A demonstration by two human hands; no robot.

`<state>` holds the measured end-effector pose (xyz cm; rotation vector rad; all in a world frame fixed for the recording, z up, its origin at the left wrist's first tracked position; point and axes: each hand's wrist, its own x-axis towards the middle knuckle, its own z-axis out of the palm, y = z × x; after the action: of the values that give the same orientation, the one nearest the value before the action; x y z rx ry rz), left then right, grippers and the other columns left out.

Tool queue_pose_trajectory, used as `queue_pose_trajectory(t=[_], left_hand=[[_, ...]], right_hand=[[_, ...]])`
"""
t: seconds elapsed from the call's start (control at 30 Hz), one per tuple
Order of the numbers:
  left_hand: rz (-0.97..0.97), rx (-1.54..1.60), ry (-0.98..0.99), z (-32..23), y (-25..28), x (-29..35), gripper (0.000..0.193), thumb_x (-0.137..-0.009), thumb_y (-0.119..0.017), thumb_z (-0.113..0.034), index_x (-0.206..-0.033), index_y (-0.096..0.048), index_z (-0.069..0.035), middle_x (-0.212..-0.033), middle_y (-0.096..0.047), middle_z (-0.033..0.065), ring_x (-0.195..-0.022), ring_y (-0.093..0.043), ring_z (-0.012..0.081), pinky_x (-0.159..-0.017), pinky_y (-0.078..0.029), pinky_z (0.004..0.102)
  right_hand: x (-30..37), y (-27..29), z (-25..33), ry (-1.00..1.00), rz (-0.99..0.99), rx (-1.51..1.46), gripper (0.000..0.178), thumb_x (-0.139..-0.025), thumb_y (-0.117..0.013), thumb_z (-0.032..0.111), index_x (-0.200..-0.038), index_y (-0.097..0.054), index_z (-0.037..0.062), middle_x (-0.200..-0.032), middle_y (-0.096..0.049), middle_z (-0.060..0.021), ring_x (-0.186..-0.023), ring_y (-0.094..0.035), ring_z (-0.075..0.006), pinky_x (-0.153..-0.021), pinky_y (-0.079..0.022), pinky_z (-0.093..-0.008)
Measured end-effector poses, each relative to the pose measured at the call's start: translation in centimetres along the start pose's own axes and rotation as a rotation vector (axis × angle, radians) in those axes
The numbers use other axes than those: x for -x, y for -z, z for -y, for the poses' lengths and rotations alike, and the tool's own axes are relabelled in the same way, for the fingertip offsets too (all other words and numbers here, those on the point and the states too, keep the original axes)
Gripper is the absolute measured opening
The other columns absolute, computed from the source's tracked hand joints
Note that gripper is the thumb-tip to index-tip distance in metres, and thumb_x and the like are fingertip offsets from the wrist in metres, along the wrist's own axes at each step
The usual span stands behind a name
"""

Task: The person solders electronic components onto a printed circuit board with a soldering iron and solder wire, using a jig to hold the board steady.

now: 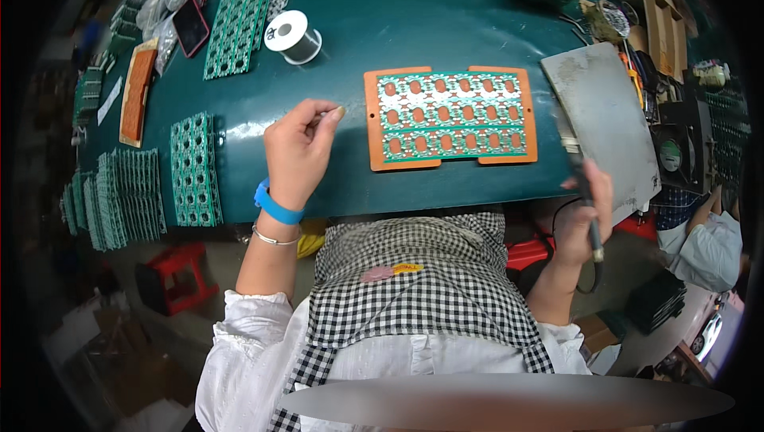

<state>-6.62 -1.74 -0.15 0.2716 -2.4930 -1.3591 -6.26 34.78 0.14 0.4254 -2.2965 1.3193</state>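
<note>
Nearest us, beyond the table's near edge, our right hand (585, 213) is clenched around a soldering iron (579, 185), its long axis pointing away toward the far edge; our left hand (298, 149) pinches the end of a thin solder wire (321, 119). Just past the near edge lies the green circuit panel (450, 116) in its orange carrier (374, 153), long axis left to right. We cannot tell which pads are soldered; the solder spool (293, 35) stands farther off.

Matt green mat (446, 26), scuffed metal plate (605, 121)
</note>
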Motion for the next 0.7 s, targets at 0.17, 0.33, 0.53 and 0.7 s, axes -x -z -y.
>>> queue_pose_trajectory(t=[0.17, 0.33, 0.53, 0.7], left_hand=[[0.027, -0.105, -0.142, 0.2, -1.1, -0.6, 0.006, -0.088, -0.071, -0.003, -0.091, -0.069, 0.002, -0.066, -0.06, 0.0007, -0.056, -0.048, 0.0034, -0.051, -0.039, 0.0214], [0.101, -0.1, -0.163, 0.6, -2.0, -1.8, 0.006, -0.086, -0.072, -0.002, -0.091, -0.07, 0.001, -0.064, -0.058, 0.0049, -0.054, -0.05, 0.0071, -0.05, -0.041, 0.0241], [0.148, -0.05, -0.14, 1.1, -2.5, -2.1, 0.006, -0.084, -0.072, -0.003, -0.089, -0.07, -0.001, -0.071, -0.066, 0.0108, -0.056, -0.059, 0.0174, -0.051, -0.047, 0.0295], [0.146, -0.066, -0.177, 1.4, -2.5, -2.6, 0.007, -0.085, -0.072, -0.001, -0.091, -0.071, -0.001, -0.068, -0.064, 0.008, -0.053, -0.055, 0.0112, -0.049, -0.043, 0.0252]], right_hand=[[-2.3, -6.8, 2.7, 0.015, 0.26, -0.25, 0.031, -0.08, -0.075, 0.004, -0.109, -0.069, -0.0042, -0.087, -0.066, -0.0122, -0.074, -0.063, -0.0196, -0.067, -0.05, -0.0291], [-2.7, -11.2, 3.9, -0.144, 0.218, -0.23, 0.026, -0.076, -0.079, 0.0, -0.1, -0.07, -0.0019, -0.079, -0.069, -0.0106, -0.067, -0.065, -0.0165, -0.058, -0.05, -0.0252], [-3.5, -12.7, 4.3, -0.104, 0.262, -0.189, 0.023, -0.075, -0.081, 0.0, -0.093, -0.068, -0.0021, -0.078, -0.07, -0.0125, -0.068, -0.068, -0.0181, -0.057, -0.051, -0.0269], [-4.2, -13.2, 3.8, -0.041, 0.289, -0.186, 0.024, -0.073, -0.082, -0.001, -0.092, -0.067, -0.0029, -0.075, -0.069, -0.0136, -0.066, -0.068, -0.0219, -0.058, -0.052, -0.029]])
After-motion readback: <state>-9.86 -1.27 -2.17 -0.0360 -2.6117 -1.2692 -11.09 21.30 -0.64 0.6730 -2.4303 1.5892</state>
